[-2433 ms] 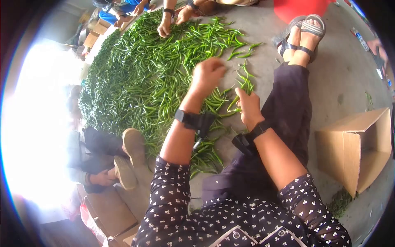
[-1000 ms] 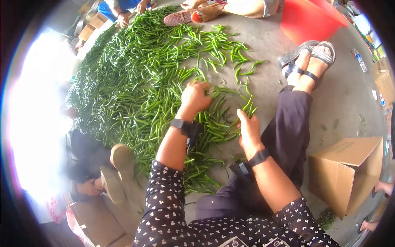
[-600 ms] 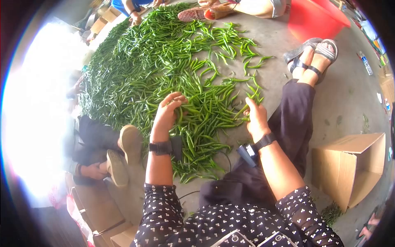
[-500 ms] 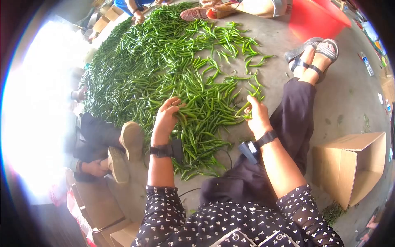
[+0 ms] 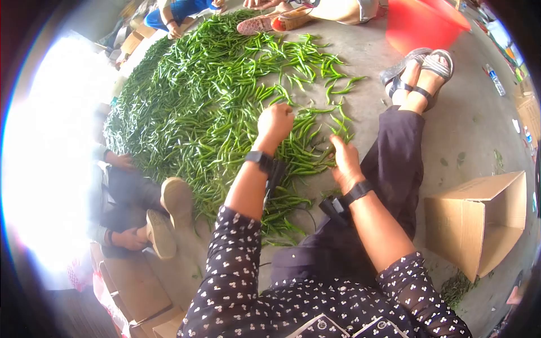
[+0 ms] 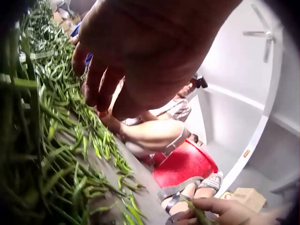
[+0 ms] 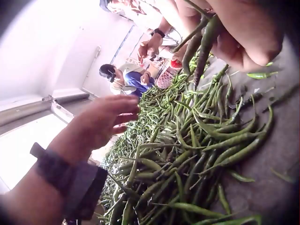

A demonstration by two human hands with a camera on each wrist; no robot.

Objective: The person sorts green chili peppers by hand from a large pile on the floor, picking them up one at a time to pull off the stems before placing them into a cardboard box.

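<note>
A broad heap of green chili peppers point(image 5: 208, 112) covers the floor in front of me. My left hand point(image 5: 276, 123) hovers over the near right part of the heap. In the left wrist view its fingers point(image 6: 93, 86) hang loosely bent with nothing in them. To its right, my right hand point(image 5: 346, 159) is held beside my leg. The right wrist view has this hand gripping a few green chilies point(image 7: 206, 44), which point down from between thumb and fingers. Several loose chilies point(image 5: 340, 118) lie just beyond the right hand.
A cardboard box point(image 5: 456, 231) lies on its side at the right, and a red basin point(image 5: 425, 25) stands at the back. My sandaled feet point(image 5: 420, 76) stretch forward. Another person's shoes point(image 5: 176, 204) are at the left edge of the heap; more people sit at the far side.
My left hand first drew back toward me over the chilies, then moved forward and right, near the right hand. The right hand stays in about the same place, gripping chilies.
</note>
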